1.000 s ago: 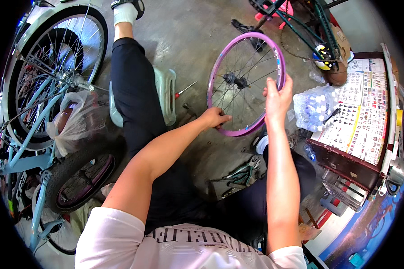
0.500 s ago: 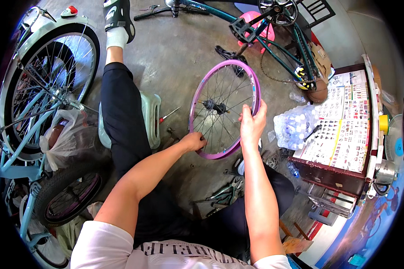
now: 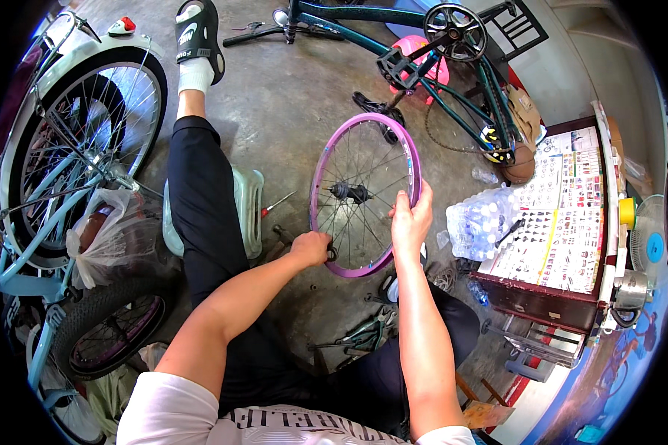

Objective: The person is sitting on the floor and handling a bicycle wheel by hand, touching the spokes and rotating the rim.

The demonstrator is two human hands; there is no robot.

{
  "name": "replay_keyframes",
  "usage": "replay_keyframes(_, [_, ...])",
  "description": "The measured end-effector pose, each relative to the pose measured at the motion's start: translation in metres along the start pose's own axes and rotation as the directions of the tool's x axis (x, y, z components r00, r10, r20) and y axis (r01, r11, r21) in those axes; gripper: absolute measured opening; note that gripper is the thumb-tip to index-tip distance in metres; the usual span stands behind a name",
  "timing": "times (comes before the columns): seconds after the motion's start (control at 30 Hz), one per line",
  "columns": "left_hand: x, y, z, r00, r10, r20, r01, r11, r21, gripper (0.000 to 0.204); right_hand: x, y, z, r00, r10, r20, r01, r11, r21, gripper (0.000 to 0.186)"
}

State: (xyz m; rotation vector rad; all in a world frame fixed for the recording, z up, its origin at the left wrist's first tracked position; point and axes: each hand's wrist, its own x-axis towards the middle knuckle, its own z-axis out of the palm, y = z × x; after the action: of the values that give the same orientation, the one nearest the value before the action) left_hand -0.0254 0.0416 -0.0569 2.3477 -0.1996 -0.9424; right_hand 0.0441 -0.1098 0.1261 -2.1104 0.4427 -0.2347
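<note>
A bare bicycle wheel [image 3: 409, 248] with a purple rim, thin spokes and a black hub stands tilted before me; no tyre is on it. My right hand [image 3: 412, 221] grips the rim's right side, thumb in front and some fingers hidden behind. At the lower left of the rim, my left hand [image 3: 311, 249] is closed around a small dark round tool [image 3: 332, 253], perhaps a spoke wrench, which sits against the rim by the spokes. The fingertips there are partly hidden.
A red-handled screwdriver [image 3: 277, 203] lies beside a pale green stool [image 3: 253, 215]. Pliers and other tools [image 3: 367, 331] are on the floor between my legs. A dark bicycle frame [image 3: 356, 37] lies ahead; a light blue bicycle [image 3: 33, 282] stands left. Bottles [image 3: 482, 222] sit beside a dark red cabinet [image 3: 531, 297].
The wheel has shifted slightly left and nearer to me, with both hands following. The dark round tool now shows at my left fingertips.
</note>
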Motion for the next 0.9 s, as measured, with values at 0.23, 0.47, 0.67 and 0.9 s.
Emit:
replay_keyframes(0.23, [0.014, -0.022, 0.027, 1.000, -0.016, 0.012, 0.019, 0.959, -0.282, 0.031, -0.004, -0.006, 0.009, 1.000, -0.024, 0.018, 0.024, 1.000, 0.017, 0.044])
replay_keyframes(0.47, [0.008, -0.006, -0.003, 0.931, -0.001, 0.366, 0.288, 0.617, -0.732, 0.034, -0.004, -0.004, 0.005, 0.994, -0.094, 0.061, 0.094, 0.996, 0.008, 0.043])
replay_keyframes(0.67, [0.010, -0.010, 0.005, 0.954, -0.030, 0.299, 0.235, 0.692, -0.682, 0.028, -0.009, -0.013, 0.010, 0.994, -0.076, 0.076, 0.069, 0.994, 0.085, 0.044])
replay_keyframes(0.9, [0.014, -0.010, 0.004, 0.941, -0.097, 0.326, 0.317, 0.594, -0.740, 0.034, -0.002, -0.003, 0.005, 0.999, -0.007, 0.037, 0.003, 0.996, 0.092, 0.047])
